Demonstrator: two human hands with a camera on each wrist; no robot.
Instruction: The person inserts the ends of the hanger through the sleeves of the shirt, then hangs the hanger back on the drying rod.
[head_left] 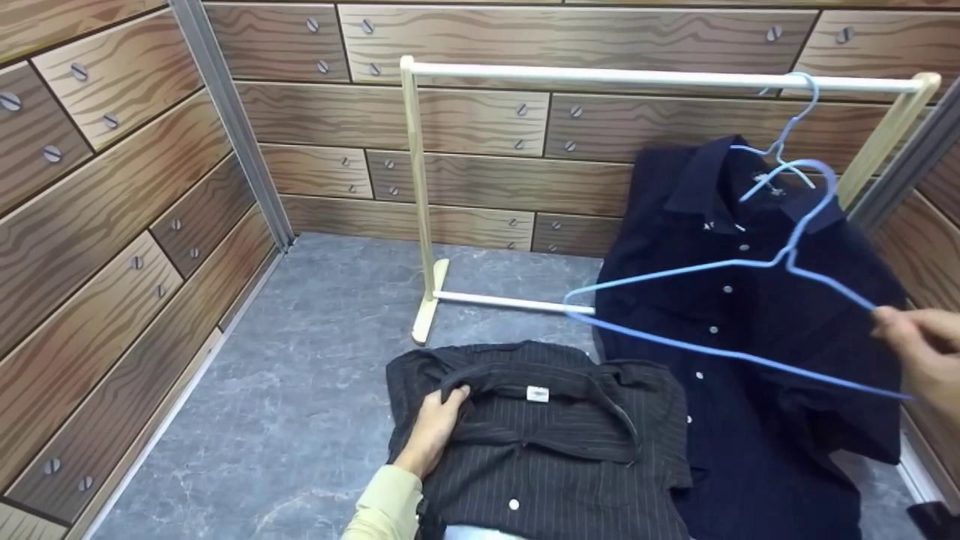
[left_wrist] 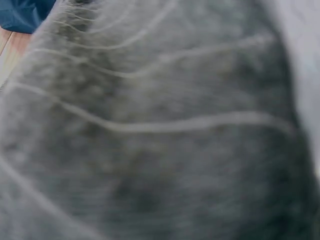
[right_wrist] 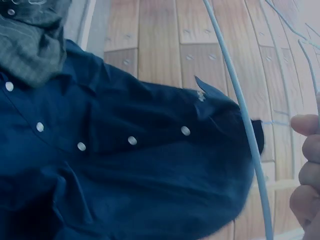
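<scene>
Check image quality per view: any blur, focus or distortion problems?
Head view: evenly lit, mostly sharp, straight rail bows from wide-angle distortion, right hand slightly smeared. Left wrist view: filled by out-of-focus striped shirt fabric, too close to resolve. Right wrist view: soft, bluish cast, navy shirt buttons readable, blue hanger wire and fingers blurred at the frame edge.

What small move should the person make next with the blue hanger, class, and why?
Probably bring the blue hanger down toward the collar of the striped shirt. The right hand holds the hanger free in the air, while the left hand grips the striped shirt's collar, and the navy shirt already hangs on the rack.
</scene>
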